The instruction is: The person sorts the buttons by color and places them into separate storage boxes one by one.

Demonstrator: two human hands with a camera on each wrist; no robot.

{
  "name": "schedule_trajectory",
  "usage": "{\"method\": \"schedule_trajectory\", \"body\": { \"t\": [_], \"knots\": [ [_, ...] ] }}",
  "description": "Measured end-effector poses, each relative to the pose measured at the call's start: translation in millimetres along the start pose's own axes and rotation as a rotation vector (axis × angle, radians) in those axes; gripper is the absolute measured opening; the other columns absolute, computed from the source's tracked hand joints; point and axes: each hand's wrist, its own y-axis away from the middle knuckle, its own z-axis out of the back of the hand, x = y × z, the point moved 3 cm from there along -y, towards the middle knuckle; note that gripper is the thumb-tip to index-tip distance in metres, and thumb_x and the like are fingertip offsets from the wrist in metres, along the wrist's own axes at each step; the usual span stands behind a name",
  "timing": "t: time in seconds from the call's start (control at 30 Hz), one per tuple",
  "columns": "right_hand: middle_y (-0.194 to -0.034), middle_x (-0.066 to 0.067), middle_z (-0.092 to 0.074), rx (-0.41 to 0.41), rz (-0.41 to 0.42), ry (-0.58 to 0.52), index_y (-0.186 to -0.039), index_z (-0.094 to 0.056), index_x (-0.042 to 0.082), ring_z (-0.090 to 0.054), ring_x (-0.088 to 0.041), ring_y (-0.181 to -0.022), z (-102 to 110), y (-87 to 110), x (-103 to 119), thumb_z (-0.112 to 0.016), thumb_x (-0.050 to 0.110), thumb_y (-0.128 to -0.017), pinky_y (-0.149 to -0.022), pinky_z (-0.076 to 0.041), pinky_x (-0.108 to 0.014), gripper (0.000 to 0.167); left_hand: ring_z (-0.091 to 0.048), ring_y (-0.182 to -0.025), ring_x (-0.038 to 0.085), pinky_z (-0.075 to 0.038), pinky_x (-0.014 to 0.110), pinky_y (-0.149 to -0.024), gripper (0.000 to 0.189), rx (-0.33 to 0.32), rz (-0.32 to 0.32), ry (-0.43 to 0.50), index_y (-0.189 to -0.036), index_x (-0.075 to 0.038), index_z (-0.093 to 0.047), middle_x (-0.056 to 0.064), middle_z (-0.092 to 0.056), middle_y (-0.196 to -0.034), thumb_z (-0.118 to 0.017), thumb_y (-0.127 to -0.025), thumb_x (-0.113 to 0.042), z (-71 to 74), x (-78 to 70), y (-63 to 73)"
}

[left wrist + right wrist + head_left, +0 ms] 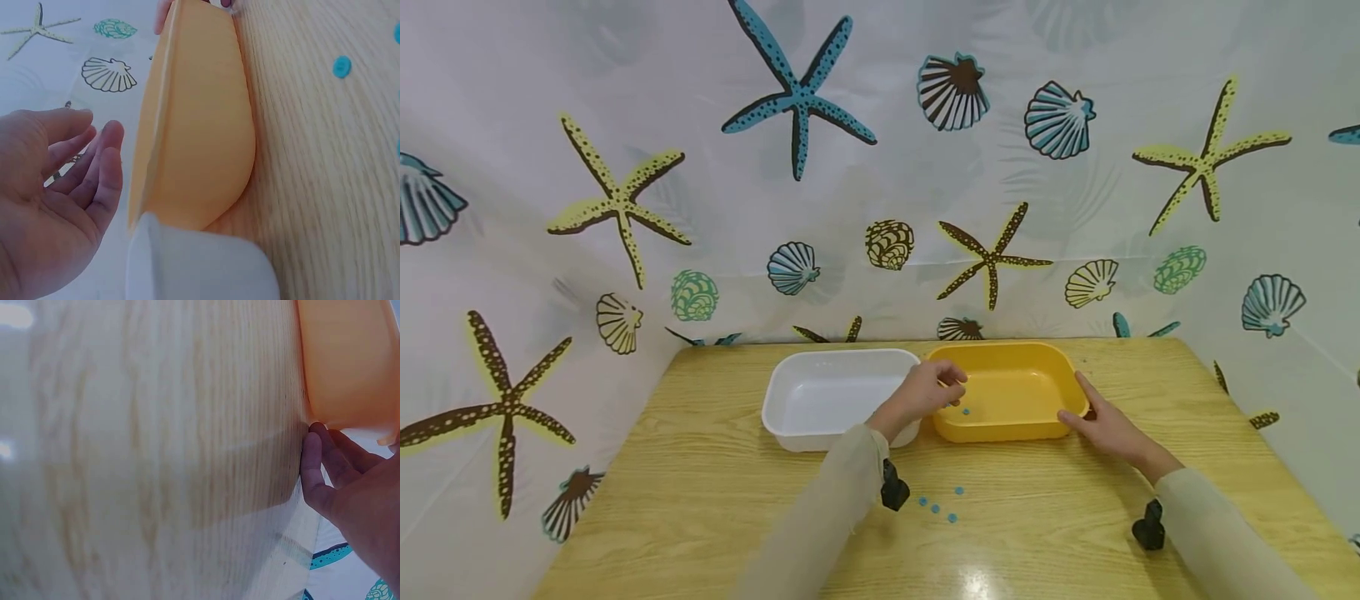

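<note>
My left hand hovers over the left end of the yellow tub, fingers loosely bent; the left wrist view shows nothing between them. Small blue buttons lie inside the tub just below that hand. At the tub's right end, my right hand holds the corner, thumb toward the front and fingers along the side. In the right wrist view, its fingertips meet the tub's lower corner. Several more blue buttons are scattered on the table in front of the tub.
A white tub stands immediately left of the yellow one, partly covered by my left forearm. Both rest near the back of the wooden table. A white curtain printed with starfish and shells hangs behind and at the sides.
</note>
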Motion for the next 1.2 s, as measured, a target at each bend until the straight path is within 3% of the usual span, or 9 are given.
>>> {"method": "schedule_trajectory", "body": {
  "t": [0.23,0.4,0.67,0.93,1.2],
  "knots": [
    [-0.151,-0.031,-0.008,0.011,0.016,-0.017,-0.151,0.007,0.004,-0.025,-0.047,-0.133,0.0,1.1,1.2,-0.052,0.04,-0.097,-0.105,-0.021,-0.058,0.087,-0.063,-0.081,0.027,-0.047,0.024,-0.062,0.017,0.1,-0.073,-0.095,-0.105,-0.003,-0.065,0.002,-0.062,-0.085,-0.06,-0.092,-0.013,11.3,-2.4,29.1],
    [-0.151,-0.031,-0.009,0.007,0.015,-0.008,-0.151,0.007,0.004,-0.027,-0.048,-0.132,0.4,1.6,0.9,-0.052,0.04,-0.097,-0.104,-0.022,-0.058,0.087,-0.056,-0.074,0.013,-0.046,0.025,-0.067,0.015,0.134,-0.078,-0.162,-0.104,-0.007,-0.067,-0.003,-0.061,-0.085,-0.062,-0.092,-0.014,17.7,2.1,46.9],
    [-0.152,-0.03,-0.007,0.013,0.02,-0.016,-0.151,0.008,0.005,-0.027,-0.047,-0.132,0.4,0.1,-1.2,-0.052,0.045,-0.095,-0.105,-0.022,-0.058,0.091,-0.059,-0.077,0.009,-0.048,0.023,-0.066,0.015,0.231,-0.101,-0.162,-0.101,-0.004,-0.069,-0.005,-0.065,-0.084,-0.065,-0.089,-0.011,14.3,17.9,74.4],
    [-0.151,-0.031,-0.008,0.011,0.019,-0.011,-0.151,0.008,0.005,-0.024,-0.048,-0.133,0.8,1.8,3.3,-0.052,0.047,-0.095,-0.105,-0.021,-0.059,0.092,-0.057,-0.081,0.006,-0.048,0.023,-0.073,0.018,0.351,-0.015,-0.195,-0.104,-0.006,-0.071,-0.004,-0.067,-0.093,-0.067,-0.087,-0.01,0.5,44.8,90.9],
    [-0.151,-0.031,-0.009,0.01,0.013,-0.011,-0.151,0.008,0.005,-0.024,-0.048,-0.133,0.4,2.4,4.0,-0.052,0.046,-0.095,-0.105,-0.021,-0.058,0.091,-0.053,-0.076,0.007,-0.046,0.023,-0.069,0.02,0.334,0.04,-0.222,-0.098,-0.013,-0.07,-0.007,-0.06,-0.083,-0.075,-0.079,-0.009,-12.2,56.3,99.0]
  ]
}}
